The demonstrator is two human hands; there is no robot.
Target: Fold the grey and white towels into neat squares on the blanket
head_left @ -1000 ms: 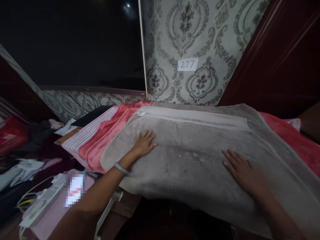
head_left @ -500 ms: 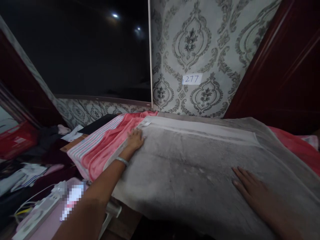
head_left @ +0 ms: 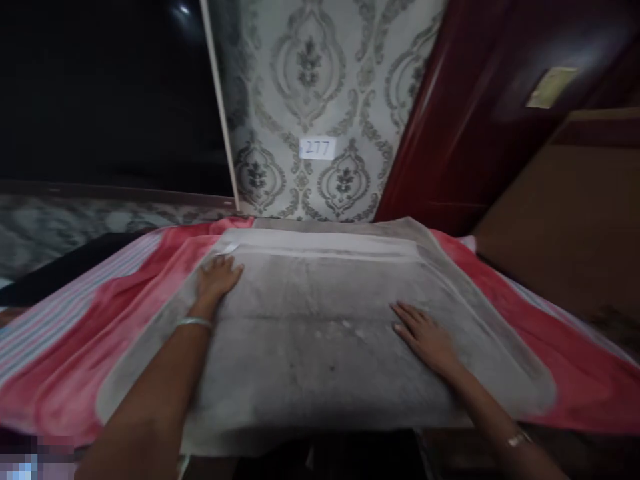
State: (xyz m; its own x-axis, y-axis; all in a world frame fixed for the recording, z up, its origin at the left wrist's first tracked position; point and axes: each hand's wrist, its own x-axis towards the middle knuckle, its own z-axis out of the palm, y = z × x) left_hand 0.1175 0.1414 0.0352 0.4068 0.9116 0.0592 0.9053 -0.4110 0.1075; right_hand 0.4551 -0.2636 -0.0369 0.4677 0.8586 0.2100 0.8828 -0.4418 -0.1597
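A grey plush cloth (head_left: 310, 360) lies spread out, with a paler band (head_left: 325, 243) along its far edge. Flat on its far left part rests my left hand (head_left: 219, 279), fingers spread, just below a small white tag (head_left: 229, 248). My right hand (head_left: 425, 337) lies on the right half of the cloth, fingers extended and palm down. Neither hand grips anything. Under the grey cloth, a pink-red blanket (head_left: 145, 293) with a striped border shows on both sides.
A dark television screen (head_left: 110, 100) stands at the back left. Behind the cloth is patterned wallpaper (head_left: 307, 73) bearing a paper label (head_left: 317, 148) marked 277. On the right are a dark red door-like panel (head_left: 450, 133) and a large brown surface (head_left: 565, 220).
The view has turned to the right, showing more of the blanket's right side. Both hands remain flat on the grey cloth; the right hand and forearm now show more fully.
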